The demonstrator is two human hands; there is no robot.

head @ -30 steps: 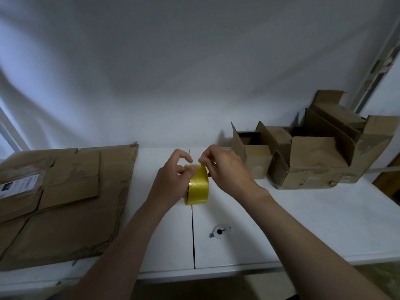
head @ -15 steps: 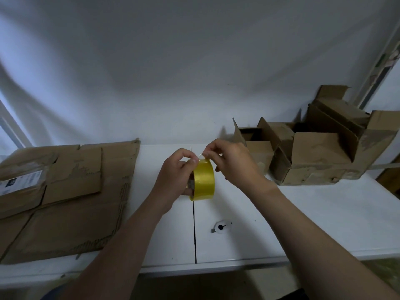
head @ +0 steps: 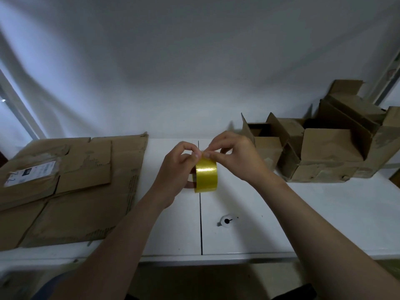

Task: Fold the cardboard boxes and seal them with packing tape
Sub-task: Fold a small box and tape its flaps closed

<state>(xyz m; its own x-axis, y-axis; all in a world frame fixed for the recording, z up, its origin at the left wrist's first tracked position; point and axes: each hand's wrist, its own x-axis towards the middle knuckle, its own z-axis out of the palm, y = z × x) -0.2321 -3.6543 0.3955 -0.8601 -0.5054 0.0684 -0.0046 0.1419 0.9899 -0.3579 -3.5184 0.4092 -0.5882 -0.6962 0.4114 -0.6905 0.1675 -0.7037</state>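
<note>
On the left of the surface [head: 324,213], flattened cardboard [head: 71,191] lies unfolded, so the folding there is not yet done. At centre the left hand [head: 175,169] grips the yellow tape roll [head: 206,177] above the surface. The right hand [head: 236,156] pinches the roll's top edge, probably hunting for the tape end. Farther right, erected boxes [head: 324,161] stand with flaps open, unsealed.

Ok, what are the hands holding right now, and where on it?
The yellow tape roll: left hand grips its left side, right hand pinches at its top.
</note>
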